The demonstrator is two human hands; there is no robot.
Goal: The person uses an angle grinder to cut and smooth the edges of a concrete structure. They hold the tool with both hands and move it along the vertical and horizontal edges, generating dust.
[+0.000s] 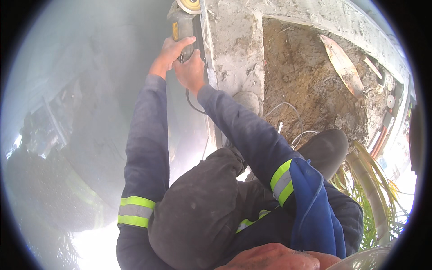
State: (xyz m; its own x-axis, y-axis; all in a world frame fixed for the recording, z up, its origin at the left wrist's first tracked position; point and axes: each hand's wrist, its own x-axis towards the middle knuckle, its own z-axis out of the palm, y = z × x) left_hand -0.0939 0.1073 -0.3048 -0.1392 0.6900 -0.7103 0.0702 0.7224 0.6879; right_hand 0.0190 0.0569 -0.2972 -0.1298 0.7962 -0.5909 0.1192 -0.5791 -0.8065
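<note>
At the top of the head view, a grey angle grinder (183, 27) with a pale yellow disc (191, 5) lies along a narrow edge (203, 22) beside a rough concrete ledge (234, 40). My left hand (173, 53) grips the grinder's body, thumb across it. Just below, my right hand (190, 72) is wrapped round its rear part. A black cord (194, 107) hangs from the tool. Whether the disc touches the edge is hard to tell.
Pale haze fills the left side. To the right is a soil-filled bed (292, 63) with a board (342, 65), loose white wire (292, 106) and a concrete rim (369, 40). My bent legs (193, 198) are below; palm fronds (378, 202) stand at lower right.
</note>
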